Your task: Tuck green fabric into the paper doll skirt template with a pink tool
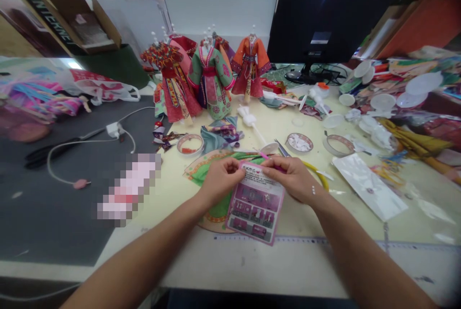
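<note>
A printed pink card [255, 206] with rows of small pictures hangs tilted between my hands over the table. My left hand [224, 180] pinches its upper left corner, thumb and fingertips together. At the upper right edge, my right hand [292, 178] is closed on the card, and a slim pink stick [264, 155] pokes out by its fingers; its kind is unclear. Behind and under the card lies green fabric with an orange patterned border [200, 173], partly covered. Near my right hand are a yellow ring-like band [319, 174] and pointed metal tweezers [281, 148].
Dressed doll figures [212, 76] stand at the back before a dark monitor [324, 26]. Tape rolls [190, 145], a white envelope [369, 186] and a ruler [298, 240] lie around. Fabric scraps and white discs crowd the right. A cable [54, 155] crosses the dark mat.
</note>
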{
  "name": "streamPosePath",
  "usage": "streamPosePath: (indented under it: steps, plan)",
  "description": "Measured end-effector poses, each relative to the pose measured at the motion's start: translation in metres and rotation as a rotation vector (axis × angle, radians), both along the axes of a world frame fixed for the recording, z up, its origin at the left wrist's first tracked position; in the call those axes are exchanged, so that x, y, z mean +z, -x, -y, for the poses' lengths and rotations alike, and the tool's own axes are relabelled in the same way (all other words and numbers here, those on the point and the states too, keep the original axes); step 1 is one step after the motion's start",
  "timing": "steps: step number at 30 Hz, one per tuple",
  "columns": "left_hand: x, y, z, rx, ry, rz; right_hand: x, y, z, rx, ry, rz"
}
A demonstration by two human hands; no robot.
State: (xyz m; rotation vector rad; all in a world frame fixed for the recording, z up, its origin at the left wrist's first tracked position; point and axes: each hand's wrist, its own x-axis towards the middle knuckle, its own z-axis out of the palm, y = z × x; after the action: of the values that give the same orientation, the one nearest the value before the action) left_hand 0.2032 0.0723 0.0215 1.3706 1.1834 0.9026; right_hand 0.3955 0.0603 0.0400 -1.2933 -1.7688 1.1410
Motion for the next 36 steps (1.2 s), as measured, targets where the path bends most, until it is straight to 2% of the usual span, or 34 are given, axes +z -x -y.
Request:
streamPosePath:
  steps: [5,15,22,28,32,36]
  plan:
    - [0.001,0.002,0.001,-0.037,-0.028,-0.083,0.000,0.002,0.001,0.005,-0.027,0.037]
    - [0.001,0.007,-0.001,-0.225,-0.021,-0.218,-0.003,0.004,0.000,0.046,-0.011,0.183]
    - [0.000,0.005,0.003,-0.259,-0.043,-0.378,-0.006,0.005,0.001,0.075,-0.012,0.269]
    - [-0.003,0.000,0.007,-0.271,-0.163,-0.504,-0.004,0.009,0.002,0.122,0.011,0.249]
    - [-0.009,0.000,0.006,-0.185,-0.162,-0.442,-0.001,0.005,0.001,0.102,0.009,0.275]
    - [-0.010,0.001,0.000,-0.177,0.073,-0.120,0.004,0.001,0.000,0.060,0.030,0.308]
